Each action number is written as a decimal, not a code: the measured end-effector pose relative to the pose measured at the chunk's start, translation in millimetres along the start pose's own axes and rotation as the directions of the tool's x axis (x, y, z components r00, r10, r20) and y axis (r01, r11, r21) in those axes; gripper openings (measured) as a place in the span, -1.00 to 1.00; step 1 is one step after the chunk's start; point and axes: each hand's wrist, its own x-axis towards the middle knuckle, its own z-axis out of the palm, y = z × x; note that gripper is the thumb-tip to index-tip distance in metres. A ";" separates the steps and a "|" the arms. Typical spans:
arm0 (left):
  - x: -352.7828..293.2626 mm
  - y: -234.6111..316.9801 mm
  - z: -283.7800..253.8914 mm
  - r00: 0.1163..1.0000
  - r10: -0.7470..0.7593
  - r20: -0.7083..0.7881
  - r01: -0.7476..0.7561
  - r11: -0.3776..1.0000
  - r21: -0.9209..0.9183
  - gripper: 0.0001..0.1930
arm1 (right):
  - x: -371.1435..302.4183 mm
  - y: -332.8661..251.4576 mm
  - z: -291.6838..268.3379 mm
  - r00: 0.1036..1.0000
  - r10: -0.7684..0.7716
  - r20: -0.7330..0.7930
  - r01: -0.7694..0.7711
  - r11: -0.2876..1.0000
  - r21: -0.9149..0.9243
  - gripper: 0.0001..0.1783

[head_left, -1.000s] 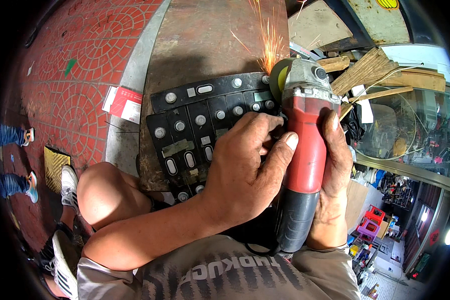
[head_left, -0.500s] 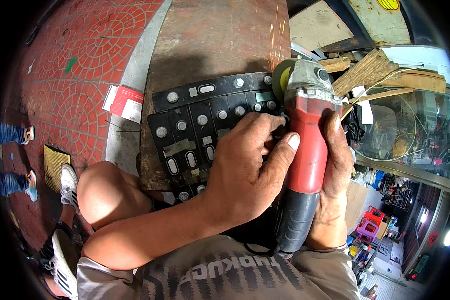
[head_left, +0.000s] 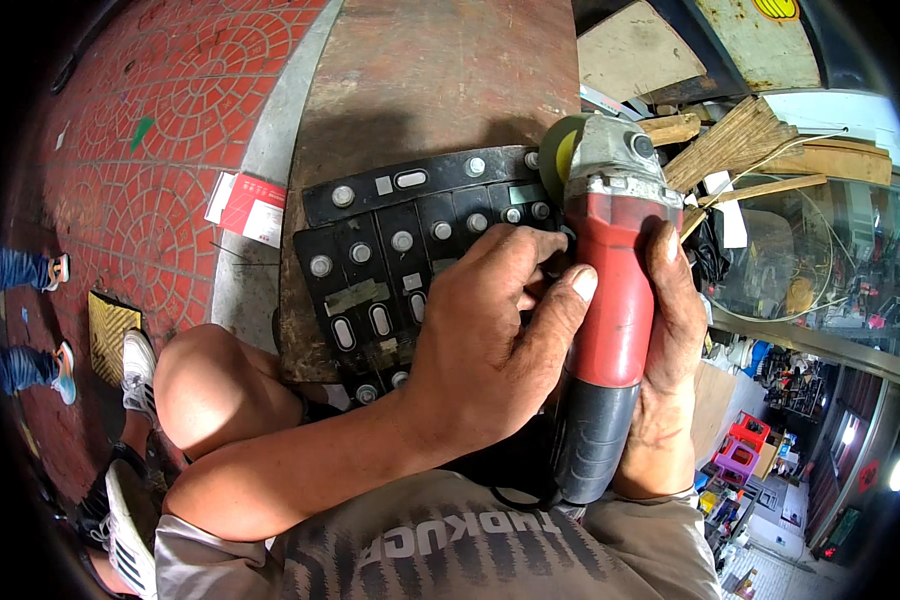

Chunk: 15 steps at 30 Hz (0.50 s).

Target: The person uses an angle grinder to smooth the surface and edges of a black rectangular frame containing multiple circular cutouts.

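Observation:
My right hand (head_left: 678, 310) is wrapped around the red and black body of an angle grinder (head_left: 610, 300), its grey metal head pointing away from me. The yellow-green disc (head_left: 562, 160) on its left side stands against the far right end of a black segmented block (head_left: 385, 225) with silver round studs and oval slots. My left hand (head_left: 495, 345) is bent over the block's right part, fingers curled in beside the grinder body. Its thumb lies close along the red housing. What the left fingertips pinch is hidden behind the hand and tool.
The block rests on a worn brown board (head_left: 420, 70). Wood pieces (head_left: 735, 145) and a glass case (head_left: 820, 250) lie to the right. A red and white box (head_left: 252, 208) sits on the left ledge. Another person's feet (head_left: 63, 370) show at far left.
Orange sparks were flying up from the disc half a second ago; none show now. Both hands and the grinder have barely moved. In the picture, the block sits very slightly further left.

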 end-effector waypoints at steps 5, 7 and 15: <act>0.8 -1.5 2.3 0.999 0.048 -0.005 -0.048 0.998 0.033 -0.73 | 0.1 2.2 -10.1 1.000 -0.019 -0.014 0.019 1.000 0.005 -0.32; 0.2 1.0 -0.1 1.000 0.017 0.005 -0.018 0.999 0.049 -0.72 | 0.2 1.8 -7.7 1.000 -0.017 0.004 0.018 1.000 -0.014 -0.33; 0.8 -0.1 0.0 1.000 0.004 0.005 -0.004 1.000 0.019 -0.75 | 0.1 -1.2 -1.9 1.000 -0.003 0.028 0.004 1.000 -0.027 -0.33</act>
